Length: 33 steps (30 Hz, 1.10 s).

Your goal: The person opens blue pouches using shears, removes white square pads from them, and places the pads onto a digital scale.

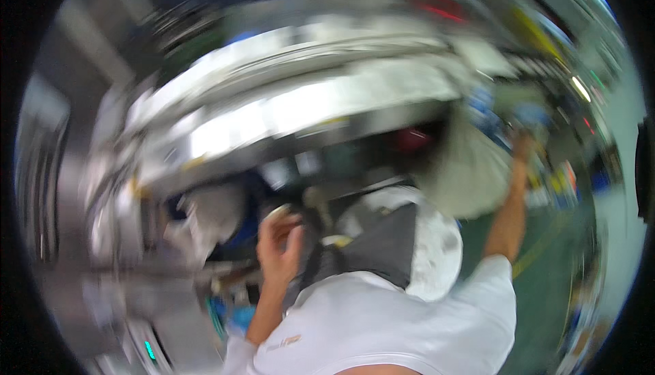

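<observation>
Motion smears the whole picture. My left hand (278, 242) is raised in front of my body, below the long bench, with its fingers loosely curved and the thumb standing apart. A small pale patch shows at its fingertips, too blurred to name. Out to the far right stretches my right arm. At its end my right hand (524, 144) meets a pale blue rounded thing (532, 114), and its fingers look closed against it. What that thing is cannot be made out.
A long pale bench (245, 126) curves across the view ahead of me. Beside my right arm hangs a large beige sack or cloth (471, 170). A white round seat (437, 255) is under me. A whitish bag (215, 214) lies left of my left hand. Green floor (539, 238) shows at right.
</observation>
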Available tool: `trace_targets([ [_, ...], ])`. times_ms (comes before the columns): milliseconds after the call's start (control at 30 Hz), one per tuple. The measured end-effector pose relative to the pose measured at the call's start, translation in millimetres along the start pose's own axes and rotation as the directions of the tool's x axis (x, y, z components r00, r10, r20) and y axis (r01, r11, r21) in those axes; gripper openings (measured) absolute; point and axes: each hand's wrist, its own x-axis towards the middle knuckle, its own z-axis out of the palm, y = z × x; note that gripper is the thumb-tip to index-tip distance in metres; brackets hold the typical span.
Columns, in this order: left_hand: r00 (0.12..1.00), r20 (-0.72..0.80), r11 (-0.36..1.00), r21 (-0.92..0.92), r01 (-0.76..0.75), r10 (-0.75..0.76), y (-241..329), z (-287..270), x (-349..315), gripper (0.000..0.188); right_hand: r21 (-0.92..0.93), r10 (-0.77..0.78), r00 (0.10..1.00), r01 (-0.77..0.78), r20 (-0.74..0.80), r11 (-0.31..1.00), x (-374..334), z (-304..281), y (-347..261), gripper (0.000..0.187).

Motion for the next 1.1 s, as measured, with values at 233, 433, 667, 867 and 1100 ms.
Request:
trace_targets([
  [233,0.814,-0.514,0.878,0.478,0.012,0.269,34.8,-104.1,-69.7,0.028,0.143,-0.255,0.933,0.297,-0.254,0.944,-79.7,64.6,-30.9,0.040],
  [433,0.197,-0.700,0.385,0.580,0.717,0.687,35.5,-252.0,-230.5,0.032,0.582,-0.573,0.802,0.388,0.169,0.714,-265.1,85.5,-217.8,0.039],
  [667,-0.480,-0.845,0.147,-0.458,0.877,0.236,31.6,-365.9,-450.0,0.114,0.447,-0.707,0.677,0.578,0.206,0.683,-276.3,123.7,-251.4,0.039],
  [867,-0.172,-0.942,0.288,-0.085,0.954,0.289,9.9,-379.6,-404.4,0.054,0.056,-0.876,0.465,0.879,0.126,0.474,-295.1,114.6,-267.8,0.038],
  [1100,0.600,-0.800,0.948,0.181,0.261,-0.012,83.9,-243.3,-248.7,0.056,0.883,-0.844,0.368,0.110,0.389,0.455,-371.4,2.4,-396.0,0.030],
])
